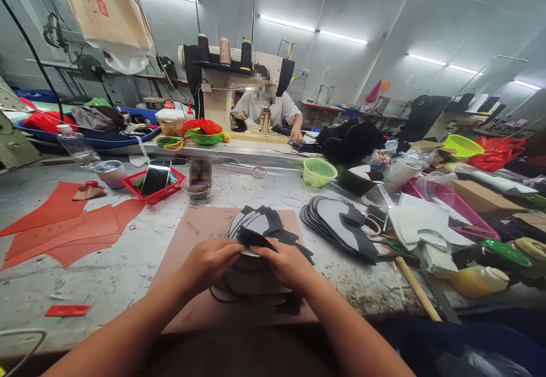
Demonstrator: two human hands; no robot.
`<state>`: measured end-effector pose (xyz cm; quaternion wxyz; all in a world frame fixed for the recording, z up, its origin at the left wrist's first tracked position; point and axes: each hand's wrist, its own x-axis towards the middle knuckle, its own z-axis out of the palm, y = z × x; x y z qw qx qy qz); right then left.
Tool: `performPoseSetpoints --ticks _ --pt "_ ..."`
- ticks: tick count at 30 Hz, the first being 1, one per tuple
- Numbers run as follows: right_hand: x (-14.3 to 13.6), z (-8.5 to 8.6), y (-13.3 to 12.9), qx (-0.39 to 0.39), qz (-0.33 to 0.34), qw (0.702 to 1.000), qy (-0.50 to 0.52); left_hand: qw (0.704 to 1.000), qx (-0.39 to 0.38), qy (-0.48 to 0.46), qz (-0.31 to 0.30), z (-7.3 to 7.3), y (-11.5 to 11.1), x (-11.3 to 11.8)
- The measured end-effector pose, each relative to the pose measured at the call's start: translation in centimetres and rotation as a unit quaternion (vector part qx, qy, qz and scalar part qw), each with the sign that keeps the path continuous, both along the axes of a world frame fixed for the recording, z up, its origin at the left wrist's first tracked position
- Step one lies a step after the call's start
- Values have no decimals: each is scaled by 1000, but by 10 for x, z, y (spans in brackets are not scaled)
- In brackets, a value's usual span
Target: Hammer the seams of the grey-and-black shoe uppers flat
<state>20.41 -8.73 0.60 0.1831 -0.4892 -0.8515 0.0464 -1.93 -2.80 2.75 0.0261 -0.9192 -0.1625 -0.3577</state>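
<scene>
As the left hand [211,260] and right hand [290,262] pinch a black piece [255,237] above the pink mat [190,228] by the worktop's [119,280] near edge, even thumb pressure should help keep its edges aligned.

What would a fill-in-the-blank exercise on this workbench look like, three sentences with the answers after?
1. The left hand and the right hand hold a piece coloured ____.
2. The phone rests in a basket coloured ____.
3. The beige spool stands ____ two dark spools, one on each side.

Missing words: black; red; between.
</scene>
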Motion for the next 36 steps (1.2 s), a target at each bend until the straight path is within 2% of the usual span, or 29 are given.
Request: performPoseSetpoints --ticks 2,4,7,10,13,16,21,25,31,36 --pt "5 -4 3 18 -31 999 7 998 15 -63 21 0 0 -2" --pt "9 -7 6 34 -48 998 14 997 26 -78 15 0 -1 -3" --pt "9 -9 6 60 -30 998 17 998 24 42 -34 -4 -1 -3" --pt "3 -11 3 73 6 997 2 981 3 192 -22 -10 0 0" --pt "-4 -13 1 82 8 996 -39 973 -7 232 6 -14 4 2" --pt "-6 -15 0 95 -1 992 -77 970 -2 241 -5 -13 8 2" --pt "-6 -17 1 128 -3 988 -90 970 15 238 -35 -10 8 1" --pt "-9 -20 3 158 -39 981 -103 978 41 204 -36 -10 5 -1" --pt "3 -2 15 59 -103 992 -44 990 123 69 -2 -17 6 -5" --pt "17 4 26 47 -100 993 39 988 127 89 9 -18 9 -1"
